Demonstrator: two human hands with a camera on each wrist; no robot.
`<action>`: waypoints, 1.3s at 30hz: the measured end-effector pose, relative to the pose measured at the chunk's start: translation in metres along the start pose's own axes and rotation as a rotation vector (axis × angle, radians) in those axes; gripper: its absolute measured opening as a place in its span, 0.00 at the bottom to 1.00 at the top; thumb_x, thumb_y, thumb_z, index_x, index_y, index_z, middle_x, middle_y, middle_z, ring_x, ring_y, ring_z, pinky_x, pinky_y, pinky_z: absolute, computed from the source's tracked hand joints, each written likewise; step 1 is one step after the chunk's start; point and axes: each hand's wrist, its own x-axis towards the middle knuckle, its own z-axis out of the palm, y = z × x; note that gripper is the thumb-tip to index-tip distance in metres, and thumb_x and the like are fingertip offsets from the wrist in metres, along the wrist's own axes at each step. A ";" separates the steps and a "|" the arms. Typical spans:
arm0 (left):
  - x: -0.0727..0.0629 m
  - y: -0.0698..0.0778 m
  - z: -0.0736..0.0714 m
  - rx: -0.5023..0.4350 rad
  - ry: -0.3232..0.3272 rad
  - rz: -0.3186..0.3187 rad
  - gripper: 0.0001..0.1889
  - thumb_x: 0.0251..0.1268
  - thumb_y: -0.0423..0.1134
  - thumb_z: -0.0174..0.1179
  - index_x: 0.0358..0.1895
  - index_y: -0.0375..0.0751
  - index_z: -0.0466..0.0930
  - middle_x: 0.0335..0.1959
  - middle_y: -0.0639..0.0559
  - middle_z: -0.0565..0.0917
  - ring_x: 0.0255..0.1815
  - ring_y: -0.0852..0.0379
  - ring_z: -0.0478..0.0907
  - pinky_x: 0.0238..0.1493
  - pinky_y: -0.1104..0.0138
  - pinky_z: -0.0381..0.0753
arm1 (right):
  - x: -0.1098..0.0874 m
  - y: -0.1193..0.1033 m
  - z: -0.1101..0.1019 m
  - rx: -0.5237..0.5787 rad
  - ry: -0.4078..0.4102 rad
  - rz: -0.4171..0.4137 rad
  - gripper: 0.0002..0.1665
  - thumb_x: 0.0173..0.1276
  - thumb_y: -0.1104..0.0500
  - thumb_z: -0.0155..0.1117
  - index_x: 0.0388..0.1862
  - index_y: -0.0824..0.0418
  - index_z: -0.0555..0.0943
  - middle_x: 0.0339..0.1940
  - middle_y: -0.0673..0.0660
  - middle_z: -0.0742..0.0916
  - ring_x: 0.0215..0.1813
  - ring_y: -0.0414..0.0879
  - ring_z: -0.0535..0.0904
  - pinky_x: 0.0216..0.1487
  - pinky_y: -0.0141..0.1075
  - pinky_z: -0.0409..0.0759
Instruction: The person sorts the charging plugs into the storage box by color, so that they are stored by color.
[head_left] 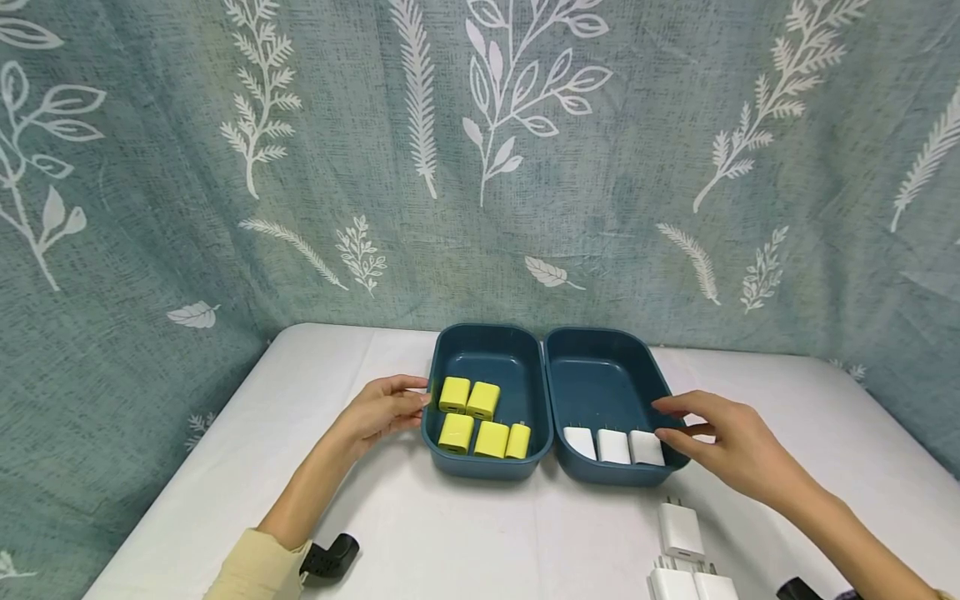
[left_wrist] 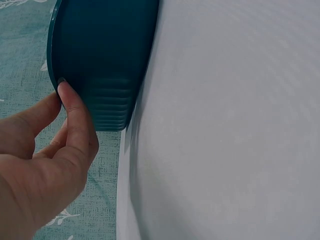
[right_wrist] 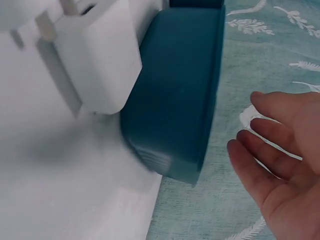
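Observation:
My left hand point(head_left: 390, 408) pinches the left rim of a dark blue bin point(head_left: 487, 471), thumb and fingers at its edge in the left wrist view. Several yellow charger plugs point(head_left: 455, 433) lie inside this bin, grouped in its near half. A second blue bin point(head_left: 611, 475) stands right beside it, with three white charger plugs point(head_left: 613, 447) lined up along its near wall. Over that bin's right rim hovers my right hand point(head_left: 712, 429), fingers loosely bent and apart, nothing between them. The right wrist view shows this hand point(right_wrist: 285, 145) separate from the bin wall point(right_wrist: 175, 90).
Three more white charger plugs point(head_left: 681, 531) sit on the white tablecloth point(head_left: 465, 542) in front of the right bin, prongs pointing away from me. Behind the table hangs a green leaf-patterned curtain point(head_left: 637, 250), close to the bins' far sides.

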 end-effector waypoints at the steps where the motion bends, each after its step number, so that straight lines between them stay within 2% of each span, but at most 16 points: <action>1: 0.000 0.000 0.000 0.001 0.000 0.001 0.22 0.72 0.29 0.57 0.65 0.26 0.69 0.40 0.43 0.81 0.31 0.59 0.80 0.35 0.72 0.83 | -0.001 -0.002 -0.001 0.010 0.015 -0.002 0.18 0.61 0.65 0.74 0.51 0.57 0.84 0.47 0.48 0.87 0.44 0.33 0.82 0.43 0.27 0.82; 8: -0.001 0.003 0.001 0.003 -0.018 0.008 0.23 0.72 0.29 0.57 0.67 0.25 0.67 0.41 0.43 0.81 0.31 0.60 0.80 0.37 0.72 0.83 | -0.009 -0.017 -0.011 0.129 0.072 0.080 0.20 0.65 0.66 0.71 0.55 0.54 0.83 0.48 0.46 0.87 0.47 0.34 0.82 0.44 0.24 0.80; 15: -0.001 0.002 -0.001 0.014 0.000 0.004 0.23 0.72 0.29 0.57 0.66 0.26 0.68 0.42 0.42 0.80 0.32 0.59 0.80 0.38 0.71 0.83 | -0.018 -0.023 -0.010 0.152 0.093 0.107 0.20 0.65 0.66 0.71 0.54 0.53 0.84 0.47 0.46 0.87 0.47 0.34 0.82 0.43 0.24 0.80; 20: -0.001 0.001 -0.002 0.007 -0.012 0.012 0.23 0.72 0.29 0.57 0.67 0.24 0.67 0.43 0.42 0.80 0.32 0.60 0.80 0.37 0.72 0.83 | -0.023 -0.020 -0.006 0.159 0.095 0.102 0.19 0.65 0.67 0.70 0.53 0.54 0.84 0.45 0.46 0.88 0.45 0.34 0.82 0.42 0.24 0.80; 31: -0.002 0.000 -0.001 0.011 -0.013 0.004 0.23 0.72 0.30 0.57 0.67 0.25 0.67 0.42 0.42 0.80 0.32 0.59 0.80 0.37 0.71 0.83 | -0.042 -0.007 0.003 0.168 0.068 0.088 0.20 0.64 0.69 0.70 0.53 0.54 0.84 0.42 0.49 0.89 0.42 0.36 0.82 0.41 0.25 0.80; 39: -0.002 0.001 0.000 0.002 -0.015 0.001 0.24 0.72 0.30 0.58 0.67 0.25 0.67 0.42 0.42 0.80 0.32 0.59 0.81 0.37 0.72 0.83 | -0.062 0.003 0.016 0.233 -0.046 0.025 0.19 0.62 0.70 0.70 0.52 0.57 0.84 0.44 0.50 0.88 0.42 0.39 0.82 0.38 0.28 0.82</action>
